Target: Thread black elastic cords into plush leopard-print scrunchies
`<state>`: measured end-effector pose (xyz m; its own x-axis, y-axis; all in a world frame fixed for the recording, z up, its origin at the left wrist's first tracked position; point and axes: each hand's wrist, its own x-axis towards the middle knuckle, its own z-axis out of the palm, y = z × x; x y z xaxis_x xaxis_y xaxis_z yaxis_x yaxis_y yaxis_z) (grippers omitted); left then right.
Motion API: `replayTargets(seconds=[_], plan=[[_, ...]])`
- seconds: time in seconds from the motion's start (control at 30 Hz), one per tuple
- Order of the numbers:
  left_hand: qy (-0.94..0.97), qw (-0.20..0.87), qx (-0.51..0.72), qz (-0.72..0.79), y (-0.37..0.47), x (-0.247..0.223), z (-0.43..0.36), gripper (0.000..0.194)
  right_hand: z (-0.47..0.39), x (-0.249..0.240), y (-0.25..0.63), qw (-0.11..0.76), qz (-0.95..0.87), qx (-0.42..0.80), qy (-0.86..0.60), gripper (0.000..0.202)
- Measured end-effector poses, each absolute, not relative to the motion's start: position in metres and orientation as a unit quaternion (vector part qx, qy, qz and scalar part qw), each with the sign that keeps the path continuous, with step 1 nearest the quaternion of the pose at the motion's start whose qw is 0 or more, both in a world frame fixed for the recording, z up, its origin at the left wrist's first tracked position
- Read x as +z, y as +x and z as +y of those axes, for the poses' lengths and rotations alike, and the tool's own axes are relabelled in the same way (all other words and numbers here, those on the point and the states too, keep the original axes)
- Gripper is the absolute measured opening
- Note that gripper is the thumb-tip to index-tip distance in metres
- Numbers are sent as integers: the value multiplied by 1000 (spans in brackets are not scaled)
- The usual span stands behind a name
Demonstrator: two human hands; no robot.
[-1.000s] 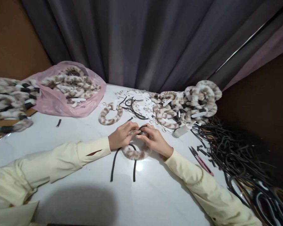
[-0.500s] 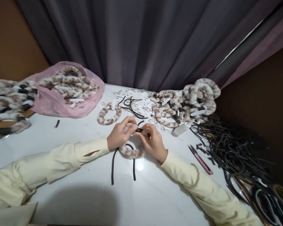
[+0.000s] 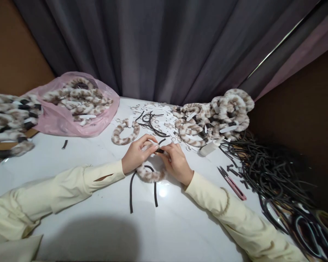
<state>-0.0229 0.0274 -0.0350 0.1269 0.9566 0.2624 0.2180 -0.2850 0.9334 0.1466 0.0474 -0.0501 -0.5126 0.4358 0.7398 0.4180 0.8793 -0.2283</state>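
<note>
A brown and white furry ring (image 3: 151, 175) is held near the middle of the white table. My left hand (image 3: 140, 152) pinches its upper left part. The fingers of my right hand (image 3: 178, 162) are closed at a dark section (image 3: 160, 150) at the top of the ring, close against my left fingertips. A black cord (image 3: 155, 194) lies around the ring, with two ends stretching toward the near edge of the table. Another furry ring (image 3: 125, 140) with a white tag lies just beyond my left hand.
A pink plastic bag (image 3: 98, 127) of furry rings stands at the left, beside more rings. Behind are metal rings and black cords (image 3: 153, 125). To the right lie piled furry rings (image 3: 236, 109), a white bottle (image 3: 210, 147), pink-handled snips (image 3: 235, 187) and a heap of black cords (image 3: 276, 174).
Both hands stay together at the top of the ring, with only slight finger movement. The whole view has shifted a little.
</note>
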Motion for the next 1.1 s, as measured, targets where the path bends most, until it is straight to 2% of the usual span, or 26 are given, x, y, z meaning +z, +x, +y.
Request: replayTargets(seconds=[0.13,0.27,0.5,0.7,0.9,1.1], plan=[[659,341,482,466,-23,-36,27,23,48,-53,146,437,-862,30,-257,16],[703,259,467,470,-23,-34,28,14,48,-56,146,441,-856,42,-269,17],[762,118,468,431,-25,-37,28,14,49,-60,146,439,-849,83,-283,18],[814,25,475,332,-30,-43,33,16,44,-59,145,430,-845,128,-291,42],[801,50,494,335,-29,-44,33,13,45,-60,145,455,-833,99,-298,52],[736,204,508,398,-23,-42,29,9,46,-66,147,462,-825,101,-310,47]])
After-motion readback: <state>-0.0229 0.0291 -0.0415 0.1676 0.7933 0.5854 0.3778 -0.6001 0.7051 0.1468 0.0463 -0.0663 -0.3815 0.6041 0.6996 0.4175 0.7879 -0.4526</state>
